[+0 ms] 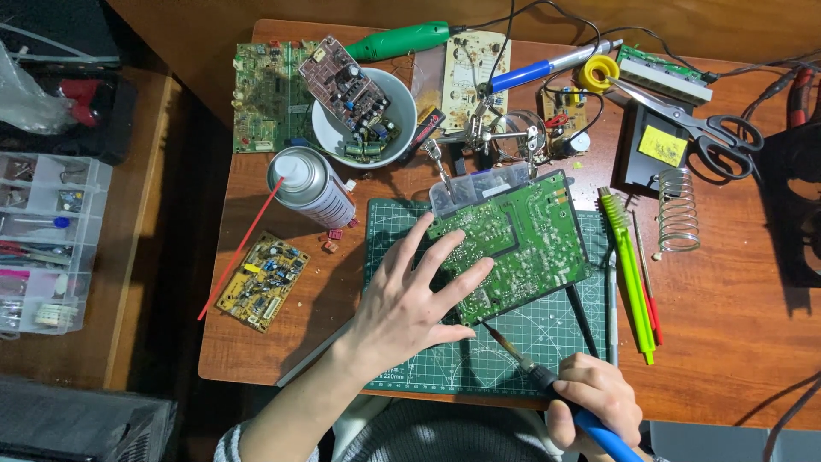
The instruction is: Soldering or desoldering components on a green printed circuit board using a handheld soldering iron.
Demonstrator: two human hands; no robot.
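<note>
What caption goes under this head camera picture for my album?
Left hand steadies a green circuit board on a cutting mat while the right hand holds a blue-handled soldering iron.

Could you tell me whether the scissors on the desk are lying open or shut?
Shut: the scissors lie flat with both blades together in one point.

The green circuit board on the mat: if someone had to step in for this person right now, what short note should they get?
Left hand: open, fingers spread flat on the green circuit board, pinning it solder side up on the cutting mat.
Right hand: gripping the blue-handled soldering iron, tip at the board's lower left edge.
Done: board laid out and steadied.
Left: which joints are already worked cannot be told. Pick up at the spot under the tip.
</note>
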